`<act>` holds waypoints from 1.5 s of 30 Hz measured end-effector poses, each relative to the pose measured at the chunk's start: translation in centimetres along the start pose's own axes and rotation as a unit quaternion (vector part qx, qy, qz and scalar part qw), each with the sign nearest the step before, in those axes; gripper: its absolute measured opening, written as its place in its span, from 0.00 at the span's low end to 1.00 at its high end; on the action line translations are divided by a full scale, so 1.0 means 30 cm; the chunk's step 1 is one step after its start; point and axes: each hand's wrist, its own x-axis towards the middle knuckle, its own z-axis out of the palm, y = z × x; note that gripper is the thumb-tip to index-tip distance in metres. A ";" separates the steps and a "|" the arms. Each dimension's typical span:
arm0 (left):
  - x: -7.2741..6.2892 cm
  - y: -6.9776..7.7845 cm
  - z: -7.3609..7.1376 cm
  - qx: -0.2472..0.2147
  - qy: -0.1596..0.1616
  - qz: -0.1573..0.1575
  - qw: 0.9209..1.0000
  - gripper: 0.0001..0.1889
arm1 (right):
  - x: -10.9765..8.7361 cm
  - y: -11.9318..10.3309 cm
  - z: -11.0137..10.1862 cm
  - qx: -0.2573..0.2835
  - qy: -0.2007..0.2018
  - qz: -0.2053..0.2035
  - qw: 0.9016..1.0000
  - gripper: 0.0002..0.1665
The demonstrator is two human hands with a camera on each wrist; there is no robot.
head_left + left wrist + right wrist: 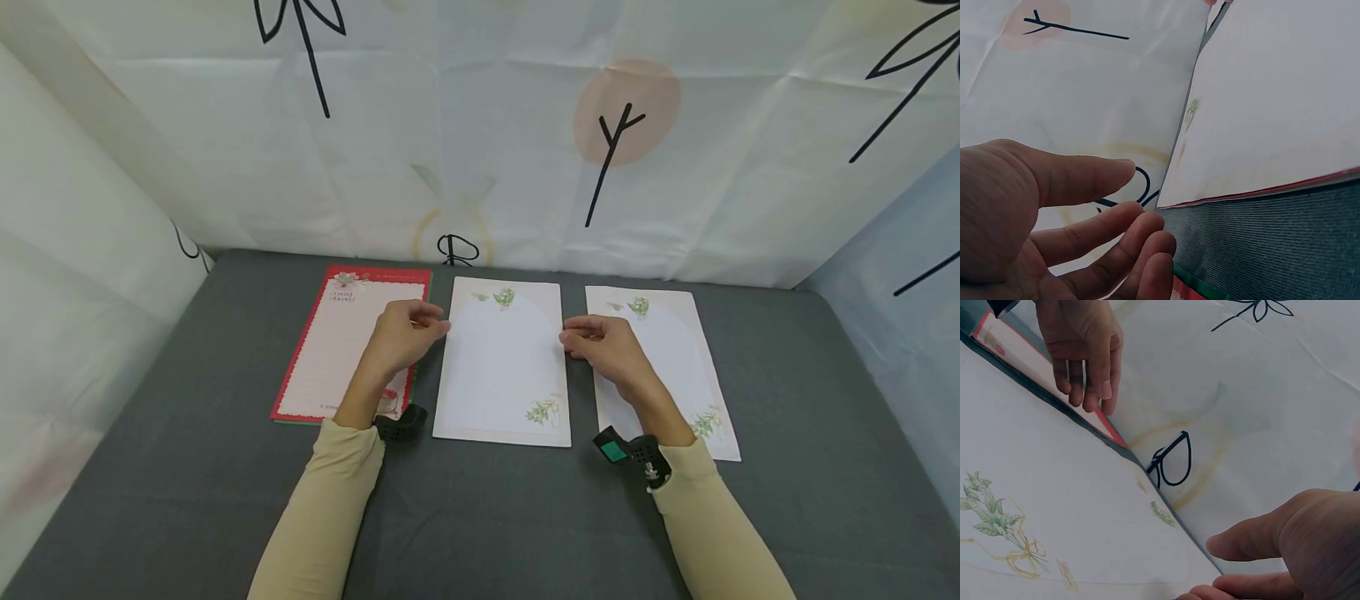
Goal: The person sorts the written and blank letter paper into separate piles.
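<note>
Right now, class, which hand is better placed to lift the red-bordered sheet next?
Probably the left hand: it is above the red-bordered sheet, while the right hand is beyond the middle sheet, by its right edge.

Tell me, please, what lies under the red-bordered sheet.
A green edge peeks out beneath the red-bordered sheet, along its right side, with dark cloth around. The rest of that layer is covered, so its face cannot be seen.
</note>
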 end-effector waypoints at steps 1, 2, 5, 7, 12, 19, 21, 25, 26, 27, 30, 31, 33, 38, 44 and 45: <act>0.000 0.001 0.000 0.002 -0.002 -0.003 1.000 0.17 | 0.000 0.001 0.000 -0.002 -0.001 0.002 1.000 0.25; -0.001 0.002 0.000 0.003 -0.004 -0.006 1.000 0.17 | 0.001 0.003 0.000 -0.004 -0.001 0.003 1.000 0.25; -0.001 0.006 0.002 0.009 -0.009 -0.016 1.000 0.18 | 0.002 0.007 -0.001 -0.009 -0.002 0.003 1.000 0.25; 0.000 0.008 0.004 0.015 -0.012 -0.022 1.000 0.18 | 0.001 0.007 -0.001 -0.012 -0.002 0.001 1.000 0.24; 0.004 0.007 0.009 0.032 -0.020 -0.027 0.999 0.19 | -0.003 0.008 -0.004 -0.015 0.001 -0.005 1.000 0.24; 0.004 0.003 0.012 0.040 -0.027 -0.030 0.998 0.19 | 0.001 0.014 -0.004 -0.013 0.006 -0.004 1.000 0.24; 0.004 0.004 0.013 0.040 -0.027 -0.031 0.998 0.19 | 0.001 0.015 -0.004 -0.013 0.007 -0.002 1.000 0.25; 0.002 0.006 0.013 0.040 -0.028 -0.031 0.998 0.19 | 0.002 0.019 -0.003 -0.019 0.008 0.000 1.000 0.24; 0.002 0.006 0.013 0.042 -0.028 -0.030 0.998 0.19 | 0.002 0.021 -0.004 -0.020 0.008 0.000 1.000 0.24; 0.001 0.006 0.013 0.043 -0.028 -0.029 0.998 0.19 | 0.002 0.022 -0.004 -0.022 0.009 -0.001 1.000 0.24; 0.002 0.006 0.014 0.047 -0.027 -0.028 0.998 0.20 | 0.004 0.027 -0.005 -0.026 0.010 -0.002 1.000 0.24; 0.002 0.005 0.015 0.049 -0.027 -0.027 0.998 0.20 | 0.005 0.028 -0.005 -0.028 0.011 -0.003 1.000 0.24; 0.001 0.006 0.015 0.050 -0.027 -0.028 0.998 0.20 | 0.006 0.029 -0.005 -0.031 0.013 -0.003 0.999 0.24; 0.000 0.008 0.016 0.049 -0.028 -0.028 0.998 0.19 | 0.007 0.031 -0.002 -0.040 0.017 -0.001 0.999 0.23; -0.001 0.007 0.020 0.048 -0.026 -0.028 0.998 0.18 | 0.007 0.029 0.007 -0.055 0.019 -0.001 0.998 0.23; -0.001 0.007 0.021 0.048 -0.025 -0.027 0.998 0.18 | 0.007 0.029 0.008 -0.058 0.021 -0.002 0.998 0.22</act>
